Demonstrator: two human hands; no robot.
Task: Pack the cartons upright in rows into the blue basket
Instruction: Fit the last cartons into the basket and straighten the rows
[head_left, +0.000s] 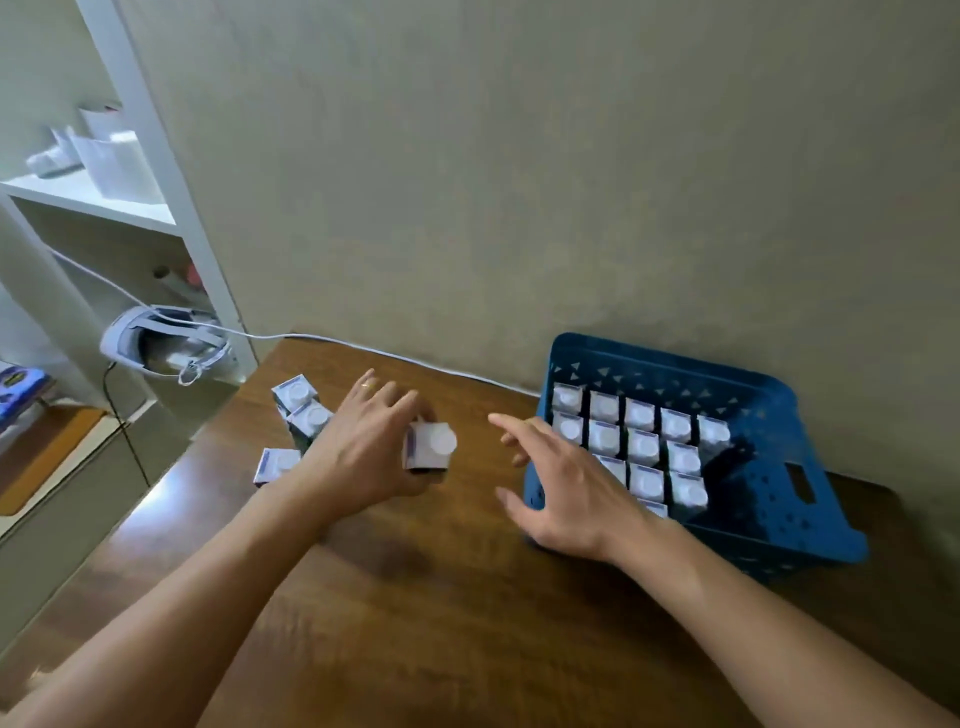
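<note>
Against the table's far right edge the blue basket (769, 415) holds most cartons upright in rows; my left hand (363, 447) grips one carton (428, 449) mid-table, three loose cartons (298, 410) remain left, my right hand (566, 493) spread, holding nothing.

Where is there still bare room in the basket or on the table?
Blue basket: bare floor along its right wall, beside the packed cartons. Table: open wood in front of both hands. Crowded: loose cartons behind the left hand.

Basket (769, 415) w/ upright cartons (644, 447) right on table (415, 597); loose cartons (306, 415) left.
</note>
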